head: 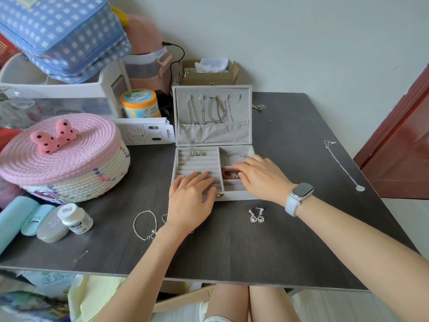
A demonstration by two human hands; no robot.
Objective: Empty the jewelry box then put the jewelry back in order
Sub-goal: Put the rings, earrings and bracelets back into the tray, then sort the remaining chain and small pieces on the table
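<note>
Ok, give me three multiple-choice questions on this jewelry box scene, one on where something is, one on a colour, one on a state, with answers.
1. Where does the pair of earrings lie?
A. on the table in front of the jewelry box
B. in the ring rolls
C. on the pink basket lid

2. What colour is the bead bracelet in the box's right-hand section?
A. blue
B. red
C. yellow

3. How is the lid of the jewelry box?
A. shut and latched
B. taken off and laid flat
C. open and standing up

Answers:
1 A: the earrings rest on the dark table near the box's front edge, beside the right hand.
2 B: the beads by the right hand's fingertips are red.
3 C: the lid stands upright with chains hanging inside it, while the left hand rests on the ring rolls.
</note>
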